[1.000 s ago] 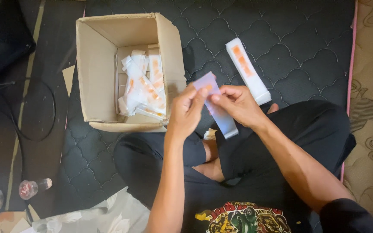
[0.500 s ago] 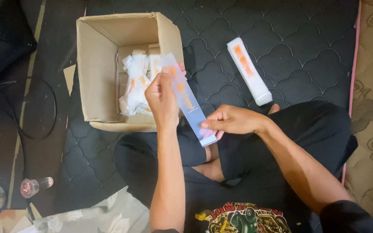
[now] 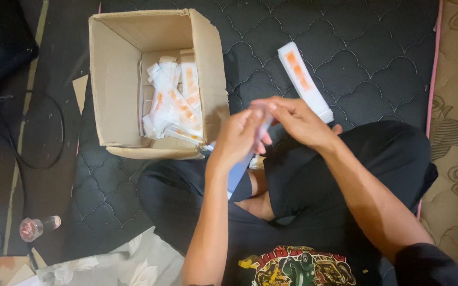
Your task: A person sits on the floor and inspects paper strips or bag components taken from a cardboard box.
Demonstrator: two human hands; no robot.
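Left hand [image 3: 238, 139]: I see its grip clamped on a long white packet [image 3: 242, 164].
Right hand [image 3: 298, 121]: grip pinching the packet's top end.
Cardboard box [image 3: 113, 79]: near the mattress's [image 3: 377, 63] far-left corner, beside my hands.

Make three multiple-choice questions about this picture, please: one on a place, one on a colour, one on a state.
1. Where does the single long white carton lie?
A. Inside the cardboard box
B. On the dark quilted mat, right of the box
C. On the person's lap

2. What colour are the marks on that carton?
A. Orange
B. Green
C. Blue

3. How is the cardboard box?
A. Taped shut
B. Lying on its side
C. Open at the top, with white packets inside

Answers:
1. B: it rests on the mat, beyond the right hand, apart from the box.
2. A: an orange strip runs along its white face.
3. C: the flaps stand open and the packets show inside.
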